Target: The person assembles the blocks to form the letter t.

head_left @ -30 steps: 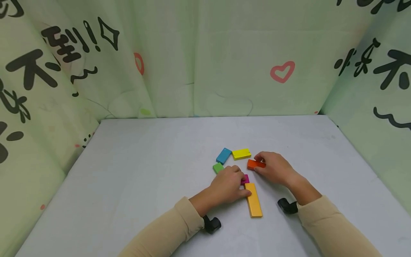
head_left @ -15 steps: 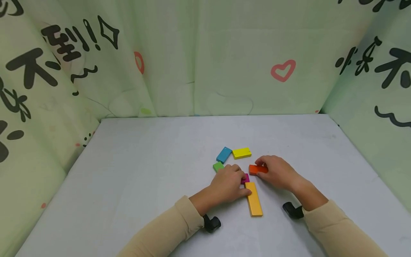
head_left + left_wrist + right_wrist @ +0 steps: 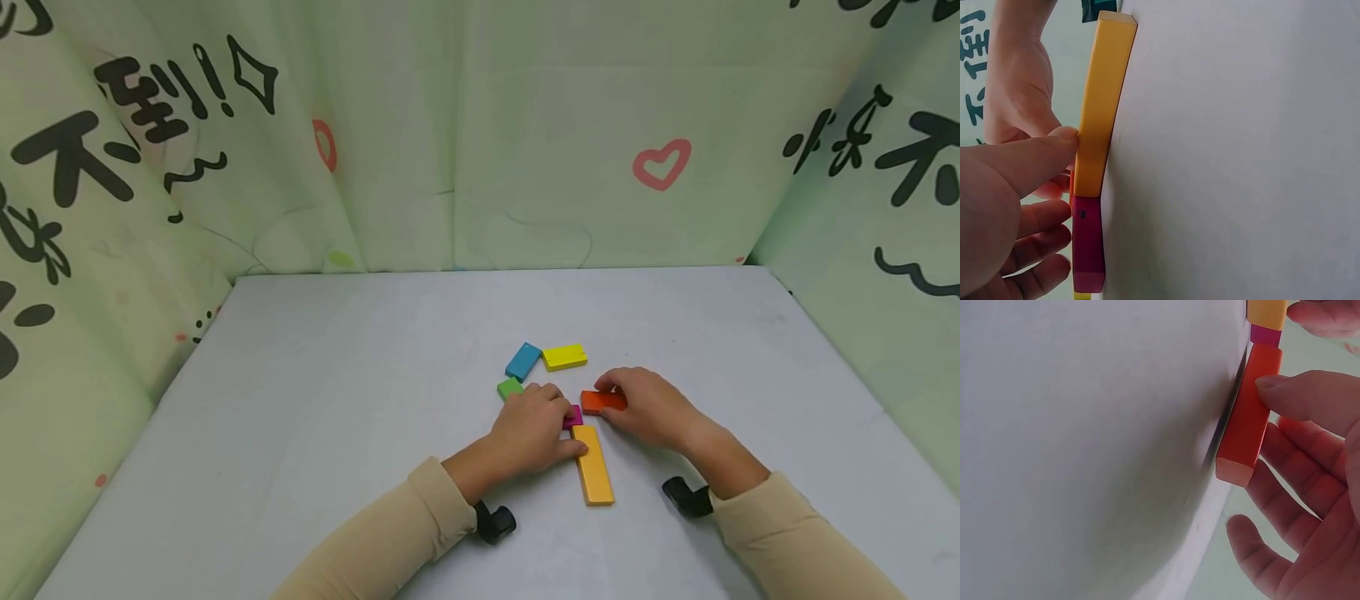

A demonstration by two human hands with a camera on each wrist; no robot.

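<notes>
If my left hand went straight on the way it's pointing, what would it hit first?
Past the magenta block at your left hand, probably the red block pinched in your right hand, though its exact height is hard to judge.

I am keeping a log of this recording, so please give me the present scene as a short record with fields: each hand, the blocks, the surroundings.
Left hand: thumb on the amber block, fingertips at the magenta block
Right hand: pinches the red block
Amber and magenta: end to end, seemingly touching
Red and magenta: close together; contact cannot be told
Other blocks: blue block, yellow block, green block partly hidden by the left hand
Surface: white table
Background: pale green printed cloth
</notes>
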